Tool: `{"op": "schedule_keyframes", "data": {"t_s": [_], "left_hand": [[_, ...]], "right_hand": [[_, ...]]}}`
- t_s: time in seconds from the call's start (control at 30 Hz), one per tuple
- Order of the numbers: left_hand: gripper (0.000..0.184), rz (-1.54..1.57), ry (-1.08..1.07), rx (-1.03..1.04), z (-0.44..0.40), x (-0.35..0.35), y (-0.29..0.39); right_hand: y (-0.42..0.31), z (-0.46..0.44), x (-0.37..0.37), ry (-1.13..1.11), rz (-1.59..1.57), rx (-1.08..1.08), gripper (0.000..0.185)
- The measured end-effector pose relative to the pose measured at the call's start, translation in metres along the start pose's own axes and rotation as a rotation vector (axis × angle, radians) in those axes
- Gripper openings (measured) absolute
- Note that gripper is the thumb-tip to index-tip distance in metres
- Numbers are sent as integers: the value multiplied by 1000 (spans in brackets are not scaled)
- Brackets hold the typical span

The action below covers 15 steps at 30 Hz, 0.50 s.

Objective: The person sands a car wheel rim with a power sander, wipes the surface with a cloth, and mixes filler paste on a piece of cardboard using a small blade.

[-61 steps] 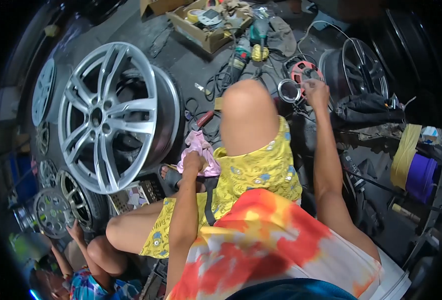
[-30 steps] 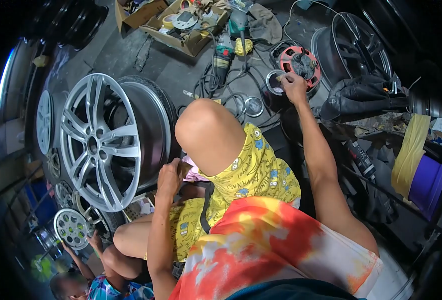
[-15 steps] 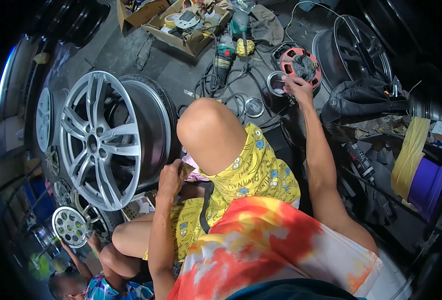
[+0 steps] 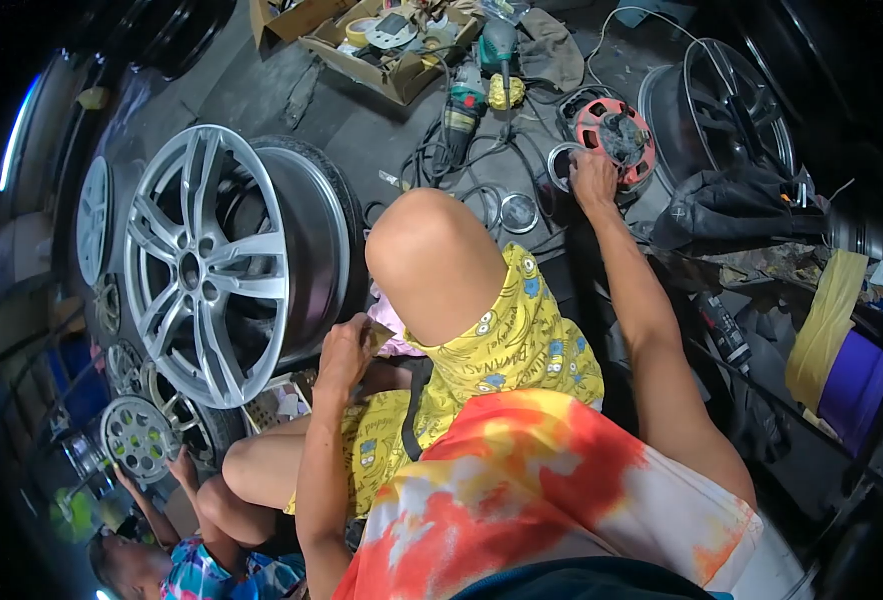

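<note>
Grey floor [image 4: 260, 98], right-hand fingers [image 4: 584, 163] at can [image 4: 556, 166]

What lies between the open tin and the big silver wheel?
In the head view, going from the tin toward the wheel, there are black cables and a round, lid-like piece, then the bare raised knee.
</note>
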<state>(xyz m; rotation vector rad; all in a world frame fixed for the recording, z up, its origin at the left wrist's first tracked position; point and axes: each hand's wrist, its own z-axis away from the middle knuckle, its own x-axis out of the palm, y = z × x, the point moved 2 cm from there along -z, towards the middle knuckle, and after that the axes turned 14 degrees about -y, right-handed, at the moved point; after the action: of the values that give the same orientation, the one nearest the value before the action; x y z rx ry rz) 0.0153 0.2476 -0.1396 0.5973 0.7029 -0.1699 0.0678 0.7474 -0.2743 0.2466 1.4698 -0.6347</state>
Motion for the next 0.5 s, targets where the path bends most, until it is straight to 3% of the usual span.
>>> {"op": "schedule_keyframes", "data": {"t_s": [0.23,0.33,0.43,0.5], "left_hand": [[12,7,0,7,-1,4,-2],[12,1,-27,-20,-1,0,0],[11,-28,13,-7,4,-12,8],[15,-56,26,9,10,-26,18]], "right_hand": [[4,-19,18,-66,177,-13,14],[5,-22,10,-199,160,-74,16],[6,-16,-12,-233,17,-109,18],[8,-4,-35,-182,-152,49,20]]}}
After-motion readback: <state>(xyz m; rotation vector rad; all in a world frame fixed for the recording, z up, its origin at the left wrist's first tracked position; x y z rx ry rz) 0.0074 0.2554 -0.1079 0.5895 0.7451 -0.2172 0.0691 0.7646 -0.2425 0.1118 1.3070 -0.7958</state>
